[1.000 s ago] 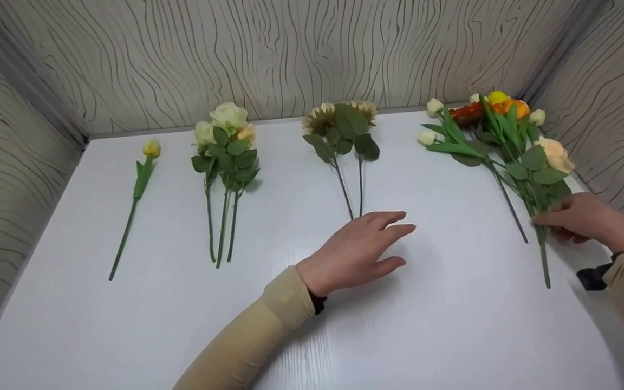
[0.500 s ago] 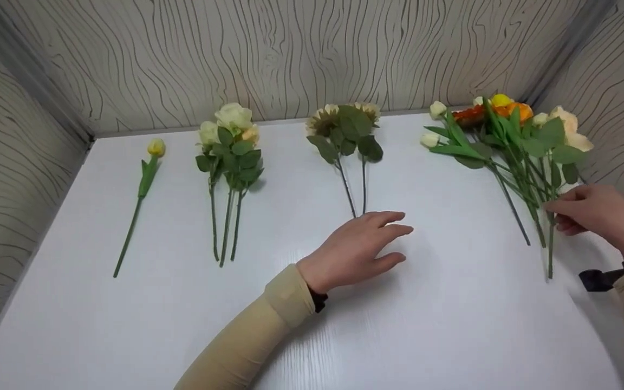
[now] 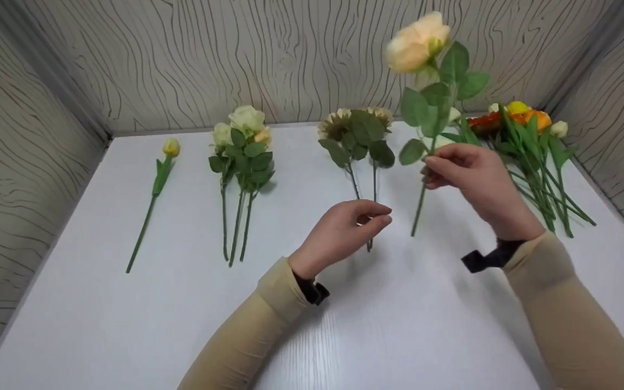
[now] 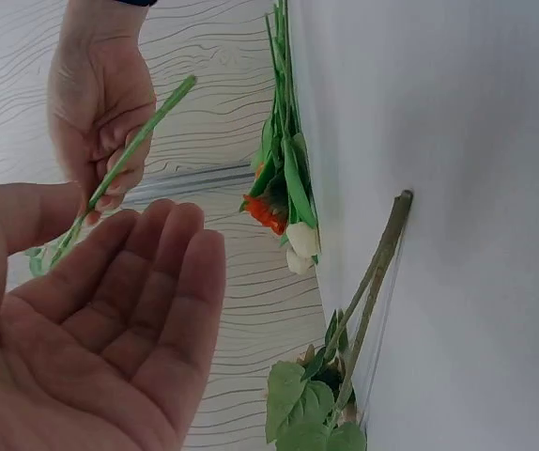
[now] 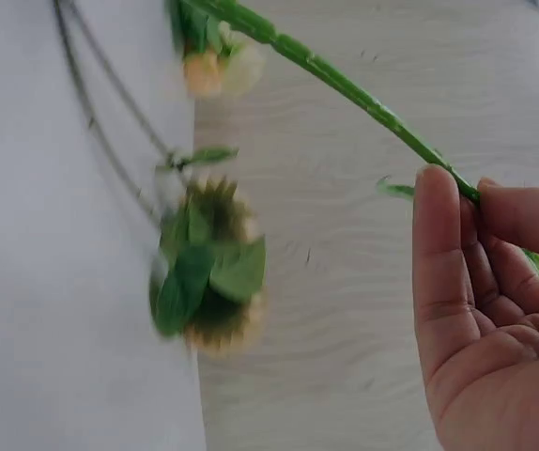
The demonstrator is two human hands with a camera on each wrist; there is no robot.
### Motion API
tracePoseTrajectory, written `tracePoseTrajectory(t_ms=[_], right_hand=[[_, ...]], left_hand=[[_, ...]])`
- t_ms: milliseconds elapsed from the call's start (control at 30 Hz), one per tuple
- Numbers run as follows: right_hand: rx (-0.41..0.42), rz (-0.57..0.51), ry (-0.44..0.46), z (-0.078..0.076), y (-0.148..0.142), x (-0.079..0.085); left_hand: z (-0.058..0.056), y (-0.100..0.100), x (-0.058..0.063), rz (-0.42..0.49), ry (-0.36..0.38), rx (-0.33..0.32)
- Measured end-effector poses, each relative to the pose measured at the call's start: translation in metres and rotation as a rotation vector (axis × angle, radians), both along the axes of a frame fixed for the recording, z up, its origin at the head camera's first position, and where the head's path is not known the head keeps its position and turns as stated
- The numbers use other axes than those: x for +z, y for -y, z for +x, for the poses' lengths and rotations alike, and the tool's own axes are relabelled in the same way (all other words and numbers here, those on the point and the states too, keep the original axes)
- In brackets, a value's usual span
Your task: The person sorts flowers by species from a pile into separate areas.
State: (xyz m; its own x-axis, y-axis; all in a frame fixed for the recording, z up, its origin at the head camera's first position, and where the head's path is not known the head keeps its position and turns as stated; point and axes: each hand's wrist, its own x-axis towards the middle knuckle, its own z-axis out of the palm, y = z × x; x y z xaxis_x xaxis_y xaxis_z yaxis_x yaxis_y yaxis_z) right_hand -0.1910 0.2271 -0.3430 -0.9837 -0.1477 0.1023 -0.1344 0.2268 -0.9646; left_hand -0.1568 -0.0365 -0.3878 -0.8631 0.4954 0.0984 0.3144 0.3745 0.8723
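Note:
My right hand [image 3: 472, 181] pinches the green stem of a peach rose [image 3: 417, 43] between thumb and fingers. The rose is held up over the table, bloom at the top, its stem [image 5: 345, 86] crossing the right wrist view. My left hand [image 3: 344, 230] holds nothing; its fingers are loosely bent, and the palm shows bare in the left wrist view. It hovers over the lower stems of two sunflower-like blooms [image 3: 336, 125] lying face down at the table's middle. To the right lies a mixed pile with orange flowers [image 3: 538, 119], white tulips [image 3: 559, 129] and a yellow bloom [image 3: 518, 107].
Pale roses [image 3: 247, 117] with leafy stems lie left of the middle on the white table [image 3: 73, 325]. A single yellow tulip [image 3: 171, 147] lies farther left. Wood-patterned panels [image 3: 268, 54] rise along the table's back and sides.
My right hand has lifted the peach rose off the right-hand pile and carried it left to the middle. My left hand's thumb and fingers have drawn closer together.

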Motion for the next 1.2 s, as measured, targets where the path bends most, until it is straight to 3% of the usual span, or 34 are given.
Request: tracePoseTrajectory(t_ms=[133,300,633,967,1200], right_hand=[[0.114,-0.146,-0.077,-0.008,0.046,0.003],[0.143,-0.163,-0.089,-0.007,0.070,0.000],[0.145,-0.179,-0.081,-0.009,0.074,-0.005],[0.033,-0.366,-0.006,-0.013,0.072,-0.002],[0.102,-0.459,0.065,-0.013,0.070,-0.004]], left_hand=[[-0.007,0.009,0.003,0.104,0.067,0.027],[-0.012,0.011,0.005,0.222,0.078,0.038],[-0.014,0.014,0.007,0.277,0.111,0.075],[-0.012,0.013,0.003,0.272,0.182,0.048],[-0.012,0.014,0.003,0.302,0.213,0.015]])
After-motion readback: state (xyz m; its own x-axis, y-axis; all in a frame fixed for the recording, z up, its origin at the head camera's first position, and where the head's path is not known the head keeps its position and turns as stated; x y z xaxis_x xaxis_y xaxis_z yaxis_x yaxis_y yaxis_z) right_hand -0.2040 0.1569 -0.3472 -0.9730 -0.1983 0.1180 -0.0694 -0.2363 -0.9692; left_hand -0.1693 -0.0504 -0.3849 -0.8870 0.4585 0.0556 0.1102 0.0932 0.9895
